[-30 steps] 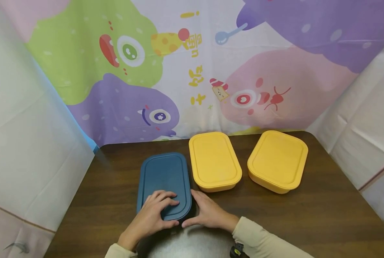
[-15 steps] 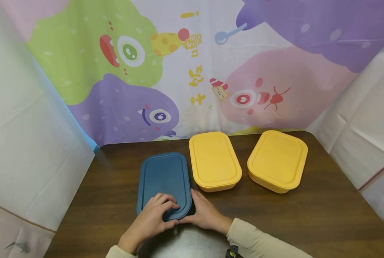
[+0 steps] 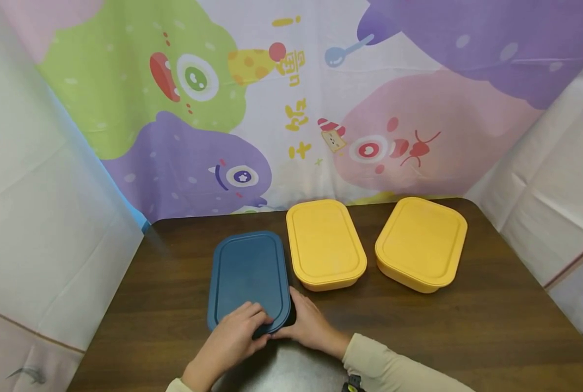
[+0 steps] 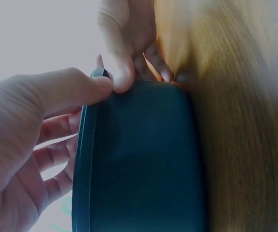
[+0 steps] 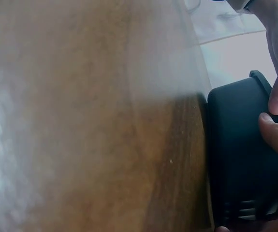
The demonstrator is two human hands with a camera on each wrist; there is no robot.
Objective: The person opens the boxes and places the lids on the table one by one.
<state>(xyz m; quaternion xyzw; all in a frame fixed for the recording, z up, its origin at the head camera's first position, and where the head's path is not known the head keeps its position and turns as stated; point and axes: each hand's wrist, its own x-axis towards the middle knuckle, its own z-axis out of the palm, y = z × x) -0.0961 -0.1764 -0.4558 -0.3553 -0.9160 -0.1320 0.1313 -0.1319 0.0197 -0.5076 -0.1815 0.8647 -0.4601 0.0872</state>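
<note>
A blue rectangular food container with its lid [image 3: 249, 267] on stands left of centre on the table. My left hand [image 3: 234, 335] pinches the lid's near right corner, fingers bent over the top. In the left wrist view, the left thumb [image 4: 80, 89] presses under the lid's rim [image 4: 84, 169], beside the container's wall [image 4: 143, 154]. Around that same corner my right hand [image 3: 313, 324] holds the container, its fingers along the right side. The right thumb [image 5: 276, 135] lies against the front wall in the right wrist view, close to the left thumb.
Two yellow lidded containers stand to the right, one just beside the blue one [image 3: 326, 242] and one farther off [image 3: 421, 242]. A cartoon-printed curtain [image 3: 291, 109] hangs behind the brown table [image 3: 418, 337]. Pale cloth walls [image 3: 41, 190] flank both sides.
The left fingers have drawn back over the lid toward its near edge and bent more. My right thumb has come in against the container's front near the left thumb. The containers have stayed put.
</note>
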